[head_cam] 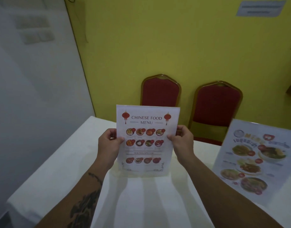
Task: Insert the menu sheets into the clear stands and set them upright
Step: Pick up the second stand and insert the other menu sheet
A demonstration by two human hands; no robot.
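Note:
A Chinese food menu sheet (146, 122) sits inside a clear stand (141, 174), held upright over the middle of the white table (62, 162). My left hand (108, 143) grips its left edge and my right hand (182, 142) grips its right edge, thumbs on the front. The stand's lower edge is close to the tablecloth; I cannot tell if it touches. A second menu (253, 162) with food pictures stands upright in another clear stand at the right of the table.
Two red padded chairs (161, 92) (217, 106) with gold frames stand behind the table against a yellow wall. A white wall is on the left. The table's left edge drops off near my left forearm.

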